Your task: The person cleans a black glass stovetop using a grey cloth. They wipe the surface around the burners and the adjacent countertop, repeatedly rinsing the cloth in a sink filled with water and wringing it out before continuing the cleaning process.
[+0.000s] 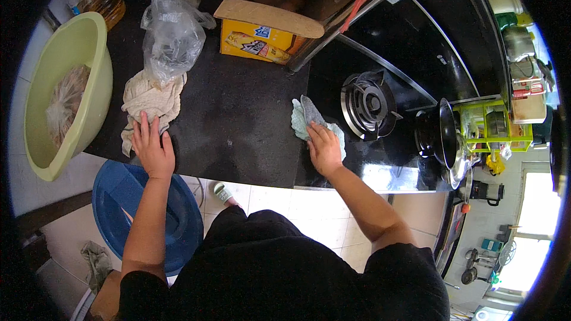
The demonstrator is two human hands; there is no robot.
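Observation:
My left hand (153, 148) lies with fingers spread on the lower part of a crumpled beige cloth (156, 96), at the left of the black countertop (238, 116). A clear plastic bag (172, 35) rests against the far end of that cloth. Farther right, my right hand (324, 150) presses down on a pale green and grey cloth (304, 117) beside the gas burner (372, 102). Its fingers are stretched out over the cloth, and part of the fabric is hidden beneath the palm.
A light green basin (98, 92) holding a bagged item stands at the far left, near a jug of amber liquid (104, 9). An open yellow cardboard box (256, 38) sits at the back. A black pan (447, 134) stands right of the burner. Below the counter is a blue tub (190, 220).

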